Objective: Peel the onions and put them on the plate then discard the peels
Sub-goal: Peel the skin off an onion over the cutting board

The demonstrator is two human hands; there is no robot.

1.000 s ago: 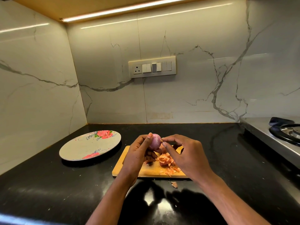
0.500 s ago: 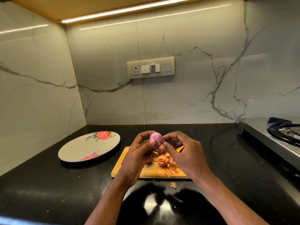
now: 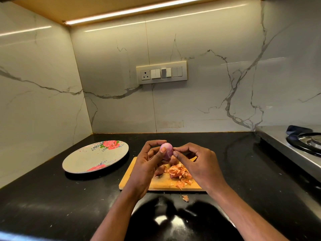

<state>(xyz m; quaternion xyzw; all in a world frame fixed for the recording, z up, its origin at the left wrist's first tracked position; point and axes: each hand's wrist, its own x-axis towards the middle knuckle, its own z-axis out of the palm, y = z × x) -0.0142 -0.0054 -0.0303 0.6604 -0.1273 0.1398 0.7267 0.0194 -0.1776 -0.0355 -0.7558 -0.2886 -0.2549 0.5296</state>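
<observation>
Onion peeling took place over a black stone countertop set into a corner of white marble wall, the largest surface in view. At its right edge a steel gas stove was cut off by the frame, only one burner ring showing. A round floral plate lay on the counter to the left, just beside a wooden cutting board and holding nothing. On the wall behind was a switch panel.

The left hand was raised above the board, its fingers curled round a small pink peeled onion: the thumb pressed on the near face, and the forefinger arched over the top. The right hand met the onion from the right, with thumb and forefinger tips brought together at its side; whether they pinched a shred of skin was too small to make out.

On the board under the hands lay a heap of orange-brown onion peels, partly covered by the right hand. Dark rounded shapes beneath the left palm might have been unpeeled onions, but they were mostly hidden. One stray peel scrap lay on the counter just in front of the board.
</observation>
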